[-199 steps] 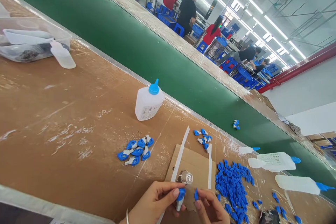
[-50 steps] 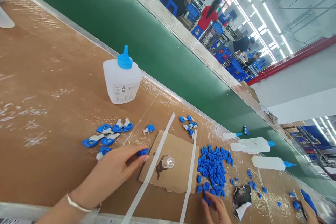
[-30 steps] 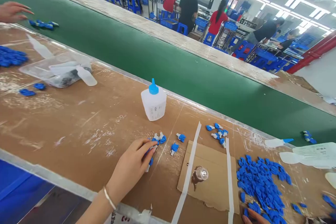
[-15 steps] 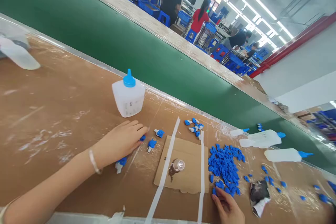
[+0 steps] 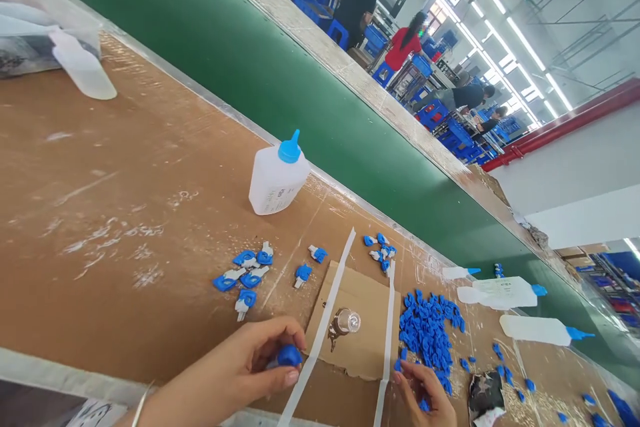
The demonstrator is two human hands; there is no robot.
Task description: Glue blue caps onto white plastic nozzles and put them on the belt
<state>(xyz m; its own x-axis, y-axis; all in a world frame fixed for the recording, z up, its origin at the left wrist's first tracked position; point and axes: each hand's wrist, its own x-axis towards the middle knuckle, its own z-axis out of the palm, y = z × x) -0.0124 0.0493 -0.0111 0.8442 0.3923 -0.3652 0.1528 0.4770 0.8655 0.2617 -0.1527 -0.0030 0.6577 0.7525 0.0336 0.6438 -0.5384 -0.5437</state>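
My left hand (image 5: 240, 373) is at the near edge of the brown table, fingers closed around a small blue-and-white plastic piece (image 5: 288, 355). My right hand (image 5: 425, 393) rests at the near end of a heap of loose blue caps (image 5: 430, 333), fingertips touching a blue cap (image 5: 423, 405). Between the hands lies a cardboard square (image 5: 357, 327) with a small clear vial (image 5: 346, 321) on it. A cluster of assembled blue-and-white pieces (image 5: 245, 273) lies left of the cardboard. Two more assembled pieces (image 5: 310, 263) lie apart beside it.
A white squeeze bottle with a blue nozzle (image 5: 277, 177) stands behind the cluster. Other bottles (image 5: 505, 293) lie on their sides at the right. A green conveyor belt (image 5: 300, 93) runs along the far table edge. A clear bag (image 5: 30, 40) sits far left. Other people work beyond.
My left hand has pulled back from the cluster near the bottle to the table's near edge, now closed on one piece. My right hand has stayed at the blue heap.
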